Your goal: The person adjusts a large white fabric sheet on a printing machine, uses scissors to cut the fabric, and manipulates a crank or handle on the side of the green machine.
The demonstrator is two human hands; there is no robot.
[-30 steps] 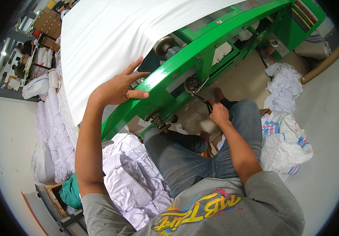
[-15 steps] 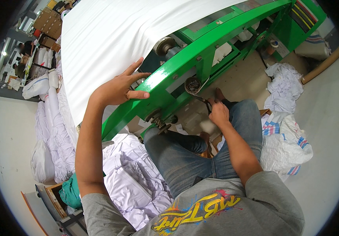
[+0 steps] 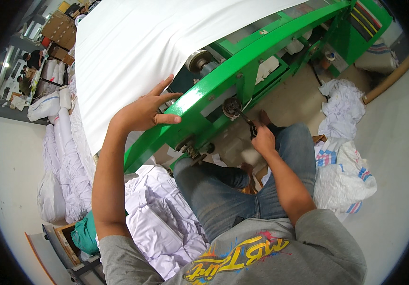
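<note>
My left hand (image 3: 142, 111) rests on the edge of a green machine frame (image 3: 242, 73), fingers spread and thumb lying along the green metal. White fabric (image 3: 128, 52) drapes over the machine just beyond it. Low on my right, my right hand (image 3: 263, 139) is closed round the dark handle of what look like scissors (image 3: 248, 121). Their tip reaches a small round holder (image 3: 231, 107) on the side of the frame, which has dark contents I cannot make out. A metal roller (image 3: 199, 61) shows beside the fabric's edge.
A spring-loaded bolt (image 3: 191, 151) juts out by my knee. White cloth (image 3: 159, 218) is heaped at my left. To the right lie crumpled fabric (image 3: 341, 107), a woven sack (image 3: 349, 175) and a cardboard tube (image 3: 389, 78). Fabric rolls (image 3: 66, 147) stand at far left.
My right hand has shifted slightly, bringing the scissors' tip into the round holder. The left hand stays in place on the frame.
</note>
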